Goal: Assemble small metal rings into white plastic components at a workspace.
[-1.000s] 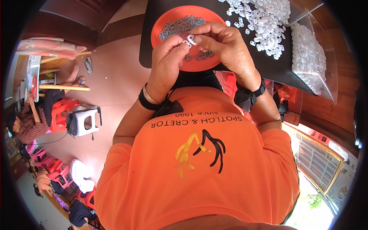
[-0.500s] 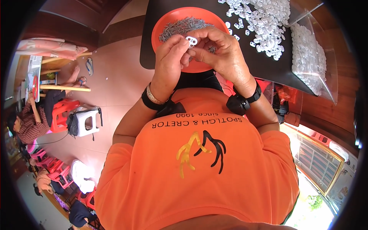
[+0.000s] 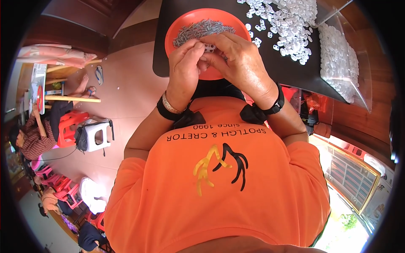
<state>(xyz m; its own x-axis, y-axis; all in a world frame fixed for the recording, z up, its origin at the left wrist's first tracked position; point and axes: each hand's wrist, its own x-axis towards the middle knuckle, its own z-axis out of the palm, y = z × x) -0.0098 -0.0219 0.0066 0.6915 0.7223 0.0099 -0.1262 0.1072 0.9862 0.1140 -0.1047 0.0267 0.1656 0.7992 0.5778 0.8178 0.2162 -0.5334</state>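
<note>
A small white plastic piece with holes (image 3: 209, 48) is held between my two hands, above the near part of an orange-red round basin (image 3: 170, 38). My left hand (image 3: 184, 61) pinches its left side with thumb and fingers. My right hand (image 3: 242, 59) is closed too, its index finger along the far edge and its thumb below. Fingers cover much of the piece, and whether anything else is gripped there is hidden. Beyond my fingers, a heap of small grey screw-like pins (image 3: 202, 31) lies in the basin.
Many similar white pieces (image 3: 291, 36) spread over the black table (image 3: 161, 59) to the right. A clear box (image 3: 337, 61) full of them stands at the table's right end. Over at the left, a person (image 3: 38, 141) sits at another table, near red and white stools (image 3: 97, 137).
My right hand has closed in over the white piece, which now shows less between my fingers. It sits slightly lower. My left hand has barely moved.
</note>
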